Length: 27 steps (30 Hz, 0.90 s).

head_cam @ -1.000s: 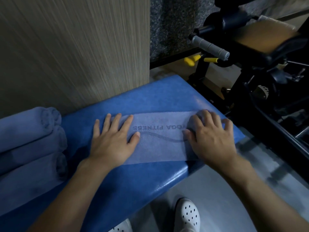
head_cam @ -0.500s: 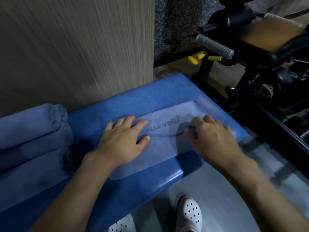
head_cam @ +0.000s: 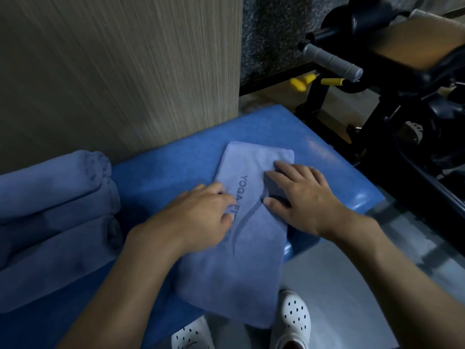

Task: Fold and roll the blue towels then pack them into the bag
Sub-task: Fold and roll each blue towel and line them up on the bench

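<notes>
The folded blue towel lies slantwise on the blue table, its 6 o'clock end hanging past the edge above my white shoes. My right hand presses it flat, fingers spread. My left hand has bent fingers at its 9 o'clock edge; I cannot tell whether they pinch. If I ease off, the overhang may drag it floorward. Rolled askew, it would telescope, unlike the rolled towels at 9 o'clock.

Dim, bluish light; faint glare on the bench at right; wide-angle bending and blur toward the edges.
</notes>
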Motion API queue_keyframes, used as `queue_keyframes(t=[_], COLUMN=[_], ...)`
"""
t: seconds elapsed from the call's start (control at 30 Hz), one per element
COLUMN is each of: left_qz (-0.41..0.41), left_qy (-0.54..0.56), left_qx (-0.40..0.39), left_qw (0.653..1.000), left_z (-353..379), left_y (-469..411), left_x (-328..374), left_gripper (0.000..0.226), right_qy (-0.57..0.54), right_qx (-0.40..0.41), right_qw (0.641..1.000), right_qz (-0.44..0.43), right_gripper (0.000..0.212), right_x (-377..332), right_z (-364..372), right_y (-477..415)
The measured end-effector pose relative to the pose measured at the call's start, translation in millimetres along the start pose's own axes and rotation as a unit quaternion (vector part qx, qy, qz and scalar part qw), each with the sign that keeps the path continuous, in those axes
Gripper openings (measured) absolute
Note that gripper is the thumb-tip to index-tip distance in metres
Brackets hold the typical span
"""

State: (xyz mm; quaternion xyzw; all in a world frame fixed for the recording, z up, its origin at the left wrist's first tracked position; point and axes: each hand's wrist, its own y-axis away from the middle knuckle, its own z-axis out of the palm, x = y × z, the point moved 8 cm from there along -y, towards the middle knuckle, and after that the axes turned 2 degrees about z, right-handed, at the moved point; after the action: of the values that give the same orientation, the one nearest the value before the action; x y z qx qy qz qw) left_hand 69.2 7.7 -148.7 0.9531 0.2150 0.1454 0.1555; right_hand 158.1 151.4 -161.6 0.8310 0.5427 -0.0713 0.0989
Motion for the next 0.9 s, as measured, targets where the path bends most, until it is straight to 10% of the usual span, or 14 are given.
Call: queue_keyframes(t=[0.2, 0.53, 0.9], left_qz=[-0.06, -0.253, -0.201], left_qy=[0.102, 0.241, 0.42], left_qx=[0.088, 0.257, 0.305], left_qw=[0.989, 0.901, 0.831], left_z=[-9.2, -0.1, -8.1], left_y=[2.5, -16.8, -21.0], left_x=[-18.2, -78.5, -72.3], left_gripper=[0.016, 0.047, 0.01], right_qy=[-0.146, -0.214, -0.382], right_qx=[0.021, 0.117, 0.064], right_qw=[0.989, 0.958, 0.907], right_qz=[-0.027, 0.147, 0.166], right_gripper=[0.048, 0.038, 0.014], right_x=[-8.2, 16.7, 20.1], right_z=[-4.5, -8.5, -10.5], right_y=[-3.5, -27.0, -35.6])
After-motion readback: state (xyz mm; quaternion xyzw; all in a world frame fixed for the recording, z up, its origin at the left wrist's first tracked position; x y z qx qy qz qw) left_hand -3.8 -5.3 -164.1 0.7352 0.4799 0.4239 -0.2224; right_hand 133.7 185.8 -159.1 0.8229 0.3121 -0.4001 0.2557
